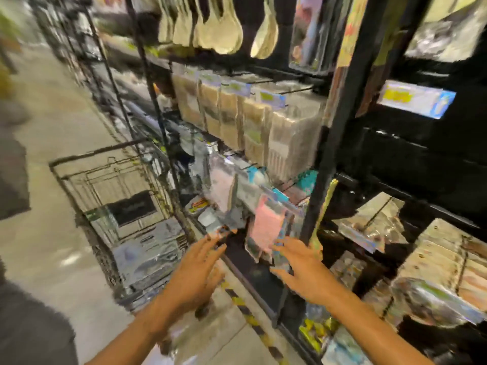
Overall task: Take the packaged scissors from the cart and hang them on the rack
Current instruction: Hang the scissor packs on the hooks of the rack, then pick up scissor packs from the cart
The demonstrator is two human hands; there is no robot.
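Cart [110,196]: left of the rack [340,122], on the floor.
Packages [266,227]: hang on the rack, low, beside its upright post.
Spoons [226,30]: hang at the rack's top, above bagged goods [250,119].
Left hand [196,272]: between cart and rack.
Right hand [303,270]: just below the packages.

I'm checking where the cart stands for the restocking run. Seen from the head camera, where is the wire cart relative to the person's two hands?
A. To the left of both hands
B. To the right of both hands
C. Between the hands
A: the wire cart stands in the aisle, left of the left hand and the right hand, which reach toward the rack.
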